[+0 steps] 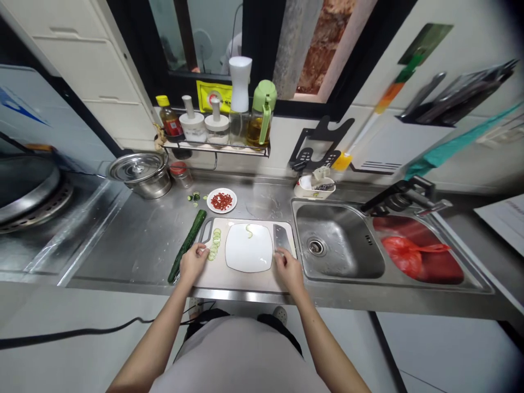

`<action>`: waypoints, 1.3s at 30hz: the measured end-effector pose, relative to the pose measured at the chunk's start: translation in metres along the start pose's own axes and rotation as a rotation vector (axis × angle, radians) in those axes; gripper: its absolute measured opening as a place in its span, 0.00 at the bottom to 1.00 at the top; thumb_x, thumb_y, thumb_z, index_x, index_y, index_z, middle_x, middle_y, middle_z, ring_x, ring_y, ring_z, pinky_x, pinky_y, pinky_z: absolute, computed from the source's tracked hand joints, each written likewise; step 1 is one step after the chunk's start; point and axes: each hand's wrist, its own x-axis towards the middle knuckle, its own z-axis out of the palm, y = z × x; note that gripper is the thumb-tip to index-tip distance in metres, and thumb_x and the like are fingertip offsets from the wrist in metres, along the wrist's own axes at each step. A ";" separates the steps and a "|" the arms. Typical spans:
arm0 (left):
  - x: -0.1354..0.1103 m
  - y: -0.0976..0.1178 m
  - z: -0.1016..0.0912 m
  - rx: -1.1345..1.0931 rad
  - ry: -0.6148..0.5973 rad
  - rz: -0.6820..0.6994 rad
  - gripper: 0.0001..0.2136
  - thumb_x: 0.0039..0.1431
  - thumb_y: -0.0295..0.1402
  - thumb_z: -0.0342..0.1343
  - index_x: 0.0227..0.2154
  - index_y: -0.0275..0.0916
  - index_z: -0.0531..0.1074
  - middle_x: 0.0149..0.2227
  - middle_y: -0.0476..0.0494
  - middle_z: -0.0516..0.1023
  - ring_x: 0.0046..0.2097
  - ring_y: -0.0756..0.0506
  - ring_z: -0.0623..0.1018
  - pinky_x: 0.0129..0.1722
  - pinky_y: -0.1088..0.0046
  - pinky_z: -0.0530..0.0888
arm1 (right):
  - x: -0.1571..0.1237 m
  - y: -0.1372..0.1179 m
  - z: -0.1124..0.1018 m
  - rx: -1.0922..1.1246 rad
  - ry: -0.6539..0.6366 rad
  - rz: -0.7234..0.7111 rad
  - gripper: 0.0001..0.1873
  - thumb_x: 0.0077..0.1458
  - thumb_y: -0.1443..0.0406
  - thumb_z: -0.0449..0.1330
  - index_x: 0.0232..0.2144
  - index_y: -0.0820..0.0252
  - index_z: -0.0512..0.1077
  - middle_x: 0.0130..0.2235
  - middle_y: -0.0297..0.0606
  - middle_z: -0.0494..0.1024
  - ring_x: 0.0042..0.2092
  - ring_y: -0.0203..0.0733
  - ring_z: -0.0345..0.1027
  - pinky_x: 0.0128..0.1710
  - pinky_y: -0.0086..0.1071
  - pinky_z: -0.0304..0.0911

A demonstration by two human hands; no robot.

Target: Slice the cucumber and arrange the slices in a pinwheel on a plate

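On the steel counter lies a cutting board (229,278) with a white square plate (249,251) on it. One cucumber slice (248,231) rests on the plate. Several cucumber slices (214,244) lie at the board's left edge. My left hand (193,262) pinches at those slices, fingers closed. My right hand (287,268) grips the handle of a cleaver (280,238) lying on the board's right side. A whole cucumber (187,245) lies on the counter left of the board.
A small plate of red chilli pieces (221,200) and cucumber ends (194,197) sit behind the board. A double sink (339,243) is at right, with a red bag (409,254) in its far basin. A lidded steel pot (141,172) and a condiment shelf (216,143) stand at the back.
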 end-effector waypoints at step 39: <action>-0.023 0.116 -0.011 -0.840 -0.214 0.253 0.17 0.39 0.44 0.65 0.28 0.37 0.71 0.26 0.49 0.72 0.26 0.53 0.68 0.28 0.77 0.64 | 0.020 -0.109 -0.010 0.200 -0.030 -0.593 0.08 0.60 0.65 0.53 0.33 0.58 0.73 0.36 0.38 0.73 0.42 0.42 0.64 0.44 0.34 0.60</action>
